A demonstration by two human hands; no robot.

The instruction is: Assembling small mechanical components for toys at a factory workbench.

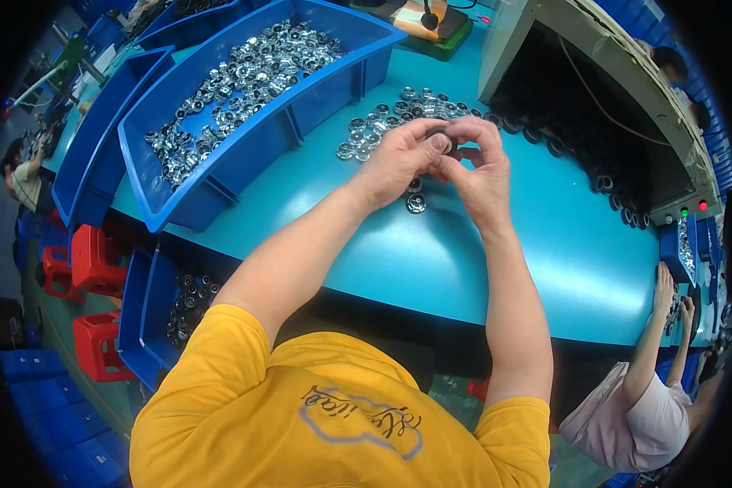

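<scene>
Over the middle of the turquoise table (366,260), my left hand (398,161) and my right hand (481,175) come together with bent fingers. Between them they pinch a small dark ring (450,143), partly covered by my fingers. Whether a metal piece sits inside it I cannot tell. Just beyond my hands lies a loose spread of small round shiny metal parts (374,126). One more metal part (416,202) rests on the table below my left hand.
A big blue bin (301,106) of shiny parts stands at the left. Black rings (602,183) heap at a grey machine housing (508,41) on the right. A lower blue bin (159,301) holds dark parts, beside red stools (98,346). A co-worker (626,415) works at right.
</scene>
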